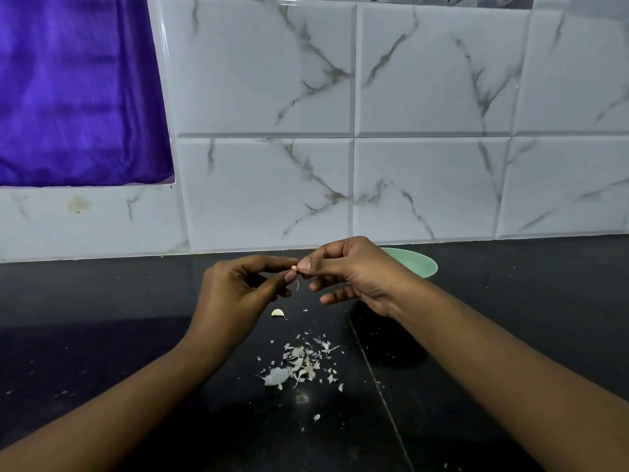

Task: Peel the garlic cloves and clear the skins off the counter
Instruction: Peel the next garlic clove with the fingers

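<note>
a garlic clove (294, 268) is pinched between both hands, left hand (235, 294) and right hand (354, 270), above the bench (102, 318) so skins (301, 364) fall together.

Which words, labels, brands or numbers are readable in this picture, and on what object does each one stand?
None: no text shows on the green bowl, the wall tiles, the purple cloth, the black counter, the garlic skins or the pinched garlic clove.
</note>
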The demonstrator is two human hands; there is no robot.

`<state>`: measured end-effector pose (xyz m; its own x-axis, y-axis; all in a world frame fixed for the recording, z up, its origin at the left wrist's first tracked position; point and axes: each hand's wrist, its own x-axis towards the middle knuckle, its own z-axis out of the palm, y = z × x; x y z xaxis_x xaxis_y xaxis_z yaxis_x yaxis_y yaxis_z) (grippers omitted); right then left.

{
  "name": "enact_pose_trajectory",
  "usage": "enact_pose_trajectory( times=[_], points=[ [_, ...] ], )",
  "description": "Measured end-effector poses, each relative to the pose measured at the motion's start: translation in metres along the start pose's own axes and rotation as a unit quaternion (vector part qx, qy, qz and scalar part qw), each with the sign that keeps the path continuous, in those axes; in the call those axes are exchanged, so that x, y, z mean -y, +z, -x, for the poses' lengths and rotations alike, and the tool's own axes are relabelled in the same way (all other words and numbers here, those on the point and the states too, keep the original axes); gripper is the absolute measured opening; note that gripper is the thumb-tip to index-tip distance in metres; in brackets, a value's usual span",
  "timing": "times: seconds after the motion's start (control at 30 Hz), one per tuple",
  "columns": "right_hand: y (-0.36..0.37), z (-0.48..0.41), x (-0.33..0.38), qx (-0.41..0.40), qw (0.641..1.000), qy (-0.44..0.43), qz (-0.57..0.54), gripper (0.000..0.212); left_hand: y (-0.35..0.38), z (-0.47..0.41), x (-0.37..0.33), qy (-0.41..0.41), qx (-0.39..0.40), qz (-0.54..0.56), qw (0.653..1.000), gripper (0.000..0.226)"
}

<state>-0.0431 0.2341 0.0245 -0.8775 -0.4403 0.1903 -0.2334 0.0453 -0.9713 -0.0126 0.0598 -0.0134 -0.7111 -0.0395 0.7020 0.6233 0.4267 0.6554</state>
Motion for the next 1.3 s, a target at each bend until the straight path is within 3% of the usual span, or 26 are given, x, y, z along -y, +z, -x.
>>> enact_pose_trajectory(
  times=[0.23, 0.7, 1.07, 1.3],
  points=[
    [0.001, -0.001, -0.001, -0.021, 0.998, -0.041, 0.049, 0.008, 0.002, 0.001, -0.001, -0.015, -0.013, -0.032, 0.999, 0.013],
    [0.002, -0.001, -0.002, -0.012, 0.993, -0.051, 0.106, 0.011, 0.003, -0.001, -0.001, -0.044, -0.004, 0.01, 0.999, 0.011],
    [0.009, -0.001, -0.005, 0.002, 0.994, -0.04, 0.103, 0.012, 0.007, -0.001, 0.0, -0.15, 0.02, 0.173, 0.973, 0.009],
    [0.011, -0.002, -0.006, -0.002, 0.993, -0.041, 0.109, 0.016, 0.009, -0.002, -0.001, -0.172, 0.027, 0.223, 0.959, 0.011]
  ],
)
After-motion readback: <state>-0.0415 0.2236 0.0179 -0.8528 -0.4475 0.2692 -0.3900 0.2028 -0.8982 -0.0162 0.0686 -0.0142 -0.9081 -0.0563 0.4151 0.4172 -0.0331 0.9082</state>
